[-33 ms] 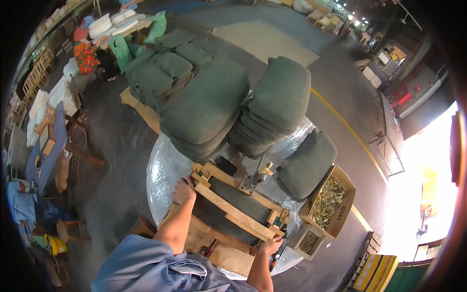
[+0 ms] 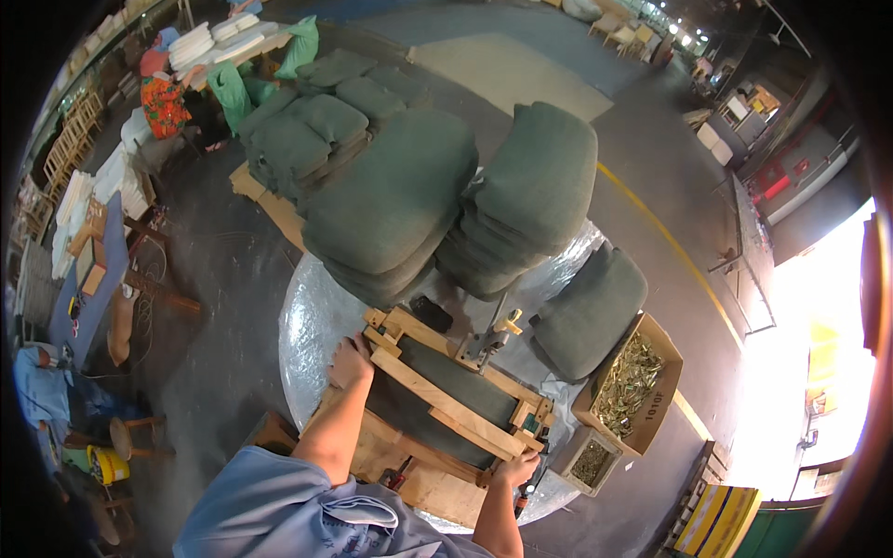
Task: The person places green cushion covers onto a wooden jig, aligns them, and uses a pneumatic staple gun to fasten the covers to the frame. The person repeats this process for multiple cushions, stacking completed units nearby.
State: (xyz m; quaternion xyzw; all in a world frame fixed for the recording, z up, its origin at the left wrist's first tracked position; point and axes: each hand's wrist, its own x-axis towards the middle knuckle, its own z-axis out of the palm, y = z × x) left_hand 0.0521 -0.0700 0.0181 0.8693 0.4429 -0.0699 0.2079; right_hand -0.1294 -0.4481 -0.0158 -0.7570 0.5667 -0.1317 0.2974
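Observation:
A wooden frame (image 2: 450, 401) lies on the round, plastic-wrapped table (image 2: 299, 321), with a dark grey-green padded piece (image 2: 458, 379) set between its rails. My left hand (image 2: 351, 363) grips the frame's left end, its fingertips partly hidden. At the near right corner my right hand (image 2: 516, 468) is closed around the frame's end. A metal toggle clamp (image 2: 480, 350) with a yellowish tip stands on the far rail. Beneath the near side is a pale wooden board (image 2: 433, 498), with a small red-and-black tool (image 2: 396, 476) on it.
Tall stacks of grey-green cushions (image 2: 395, 191) rise beyond the frame; a single cushion (image 2: 595, 312) lies to the right. Beside it are a cardboard box (image 2: 657, 409) of metal fasteners and a smaller box (image 2: 588, 462) of tiny parts. Other people (image 2: 167, 104) work at the far left.

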